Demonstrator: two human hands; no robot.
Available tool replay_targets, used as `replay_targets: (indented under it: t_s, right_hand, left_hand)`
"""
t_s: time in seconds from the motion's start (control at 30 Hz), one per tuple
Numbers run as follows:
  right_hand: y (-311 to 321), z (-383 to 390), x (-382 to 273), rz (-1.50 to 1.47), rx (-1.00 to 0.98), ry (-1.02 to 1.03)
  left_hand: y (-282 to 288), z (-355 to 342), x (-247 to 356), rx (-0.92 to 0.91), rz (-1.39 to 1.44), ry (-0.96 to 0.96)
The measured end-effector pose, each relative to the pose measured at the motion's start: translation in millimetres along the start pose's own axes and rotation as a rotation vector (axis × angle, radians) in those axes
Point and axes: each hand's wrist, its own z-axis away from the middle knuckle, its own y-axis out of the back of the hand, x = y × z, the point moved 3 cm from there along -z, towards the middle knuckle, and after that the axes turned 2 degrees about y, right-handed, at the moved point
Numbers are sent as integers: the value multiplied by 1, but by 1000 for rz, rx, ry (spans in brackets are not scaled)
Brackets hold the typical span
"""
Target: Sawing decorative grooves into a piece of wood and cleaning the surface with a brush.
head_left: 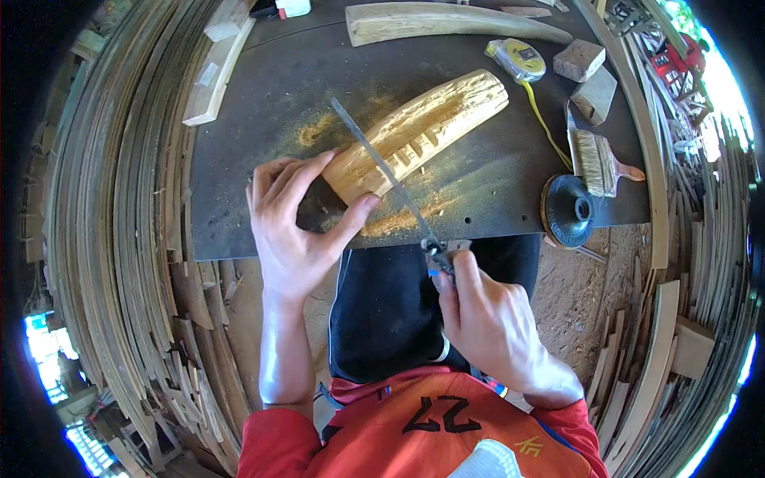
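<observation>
My left hand point(295, 215) grips the near-left end of a pale, rounded wooden piece point(454, 107), thumb on one side and fingertips on the other. The wood lies diagonally on the dark worktop, with several square notches along one edge and sawdust point(315, 127) around it. My right hand point(486, 319) is closed on the dark handle of a long, narrow metal blade point(362, 139), perhaps a saw or file, at the worktop's front edge. That blade lies across the wood between my left hand and the notches.
A curved wooden length point(446, 24) lies behind. On the right are a yellow tape measure point(518, 60), wooden blocks point(594, 95), a paintbrush point(594, 163) and a black disc point(566, 211). A pale beam point(211, 80) edges the left. Stacked planks point(119, 199) flank the dark worktop point(263, 183).
</observation>
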Motion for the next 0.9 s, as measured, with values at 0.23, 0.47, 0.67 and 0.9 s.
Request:
replay_targets:
  t_s: [0.23,0.47,0.67,0.9]
  right_hand:
    - [5,-2,0,-8,-39,4]
    - [3,2,-5,-29,-67,-12]
    - [5,3,-5,-13,-47,-14]
    - [1,5,-5,1,-32,-24]
  left_hand:
    - [0,0,2,0,2,20]
    - [1,-2,2,9,13,9]
    - [0,0,1,18,-1,20]
    - [0,1,0,17,3,0]
